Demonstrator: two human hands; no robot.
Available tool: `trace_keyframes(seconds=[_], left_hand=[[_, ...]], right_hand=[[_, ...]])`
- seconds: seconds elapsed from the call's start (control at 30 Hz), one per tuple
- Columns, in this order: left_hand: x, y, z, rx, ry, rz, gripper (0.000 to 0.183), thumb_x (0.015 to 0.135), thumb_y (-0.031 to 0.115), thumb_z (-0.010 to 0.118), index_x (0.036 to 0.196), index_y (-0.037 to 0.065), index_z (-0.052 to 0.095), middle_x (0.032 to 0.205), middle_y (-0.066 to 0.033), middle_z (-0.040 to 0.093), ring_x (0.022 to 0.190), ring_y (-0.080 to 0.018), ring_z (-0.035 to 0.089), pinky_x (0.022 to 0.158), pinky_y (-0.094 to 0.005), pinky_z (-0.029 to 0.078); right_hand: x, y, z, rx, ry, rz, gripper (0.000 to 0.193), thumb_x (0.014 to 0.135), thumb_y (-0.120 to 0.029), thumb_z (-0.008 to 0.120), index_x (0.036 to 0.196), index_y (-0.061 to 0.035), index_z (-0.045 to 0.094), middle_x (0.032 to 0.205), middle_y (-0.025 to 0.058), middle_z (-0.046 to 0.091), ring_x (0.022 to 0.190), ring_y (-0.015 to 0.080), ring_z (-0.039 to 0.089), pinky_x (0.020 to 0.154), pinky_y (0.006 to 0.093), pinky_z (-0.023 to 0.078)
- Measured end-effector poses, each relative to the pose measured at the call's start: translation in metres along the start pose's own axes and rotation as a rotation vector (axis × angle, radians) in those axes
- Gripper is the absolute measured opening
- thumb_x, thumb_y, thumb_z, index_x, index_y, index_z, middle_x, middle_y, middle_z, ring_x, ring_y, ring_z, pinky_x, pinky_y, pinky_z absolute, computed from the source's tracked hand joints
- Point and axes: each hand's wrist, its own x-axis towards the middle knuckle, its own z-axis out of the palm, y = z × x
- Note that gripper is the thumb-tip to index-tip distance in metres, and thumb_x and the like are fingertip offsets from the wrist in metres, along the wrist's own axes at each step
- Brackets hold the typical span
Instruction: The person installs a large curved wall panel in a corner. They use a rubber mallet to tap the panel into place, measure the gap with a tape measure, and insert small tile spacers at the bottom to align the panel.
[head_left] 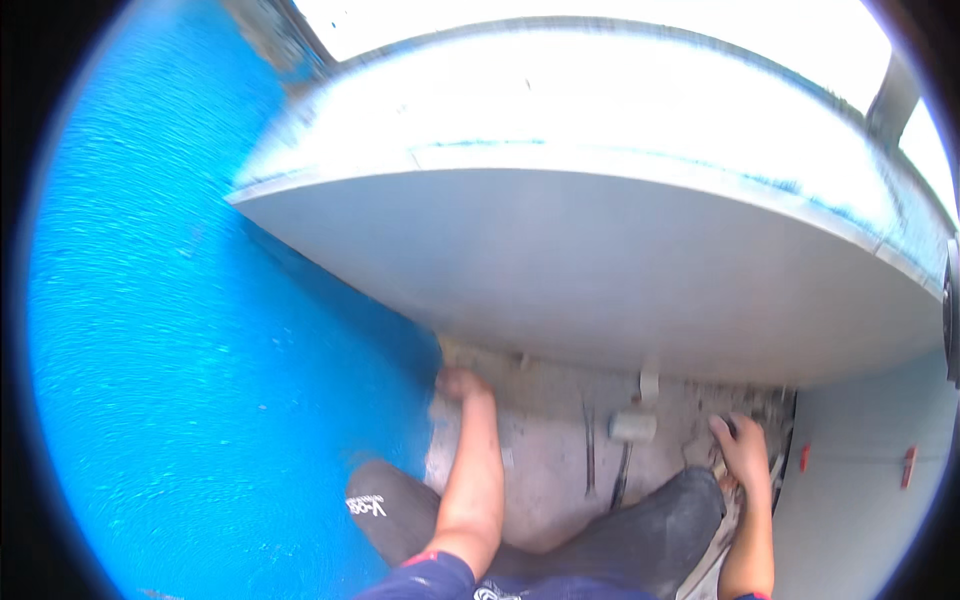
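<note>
My left hand (462,383) reaches down to the bare floor (535,420) beside the edge of the blue floor covering. Motion smears its fingers, so I cannot tell whether it holds anything. Over on the right, my right hand (742,452) has its fingers curled, with a small dark thing showing between thumb and fingers; its kind is unclear. Between the hands lies a mallet with a pale block head (633,427) and a dark handle. Left of it is a long, thin dark metal tool (590,450). Both rest on the bare floor.
A large grey wall (600,270) with a pale top edge stands close in front. Blue flooring (220,380) spreads across the left. A grey panel (860,510) on the right carries red clips (908,467). A small white piece (649,385) lies by the wall's foot.
</note>
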Motion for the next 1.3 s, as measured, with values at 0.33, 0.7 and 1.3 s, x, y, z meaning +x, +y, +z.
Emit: trace_keyframes(seconds=[0.33, 0.7, 1.3], left_hand=[[-0.152, -0.016, -0.485, -1.760, 1.184, 0.618, 0.046, 0.109, 0.024, 0.032, 0.134, -0.005, 0.057, 0.134, -0.0172, 0.059, 0.123, -0.0281, 0.057, 0.108, -0.0409, 0.042], [-0.163, 0.042, -0.534, -0.944, 1.379, 1.071, 0.040, 0.107, 0.021, 0.038, 0.125, -0.005, 0.062, 0.126, -0.0199, 0.064, 0.121, -0.0346, 0.058, 0.106, -0.0429, 0.042], [-0.155, 0.066, -0.519, -1.422, 1.070, 1.091, 0.069, 0.106, 0.049, 0.020, 0.140, -0.006, 0.046, 0.138, -0.0216, 0.054, 0.131, -0.0306, 0.049, 0.116, -0.0449, 0.036]], right_hand=[[-0.072, -0.085, -0.168, 0.345, 0.225, -0.597, 0.019, 0.088, -0.018, 0.071, 0.090, 0.0012, 0.070, 0.077, 0.0135, 0.069, 0.066, 0.0259, 0.067, 0.063, 0.0337, 0.052], [-0.050, -0.049, -0.261, 0.473, 0.971, -0.816, 0.020, 0.105, -0.013, 0.051, 0.105, 0.0042, 0.060, 0.092, 0.0122, 0.061, 0.083, 0.0194, 0.056, 0.078, 0.0329, 0.048], [0.061, -0.017, -0.307, -0.307, 1.421, -1.032, 0.023, 0.102, -0.006, 0.043, 0.110, 0.0114, 0.057, 0.098, 0.0233, 0.065, 0.091, 0.0382, 0.066, 0.086, 0.0513, 0.057]])
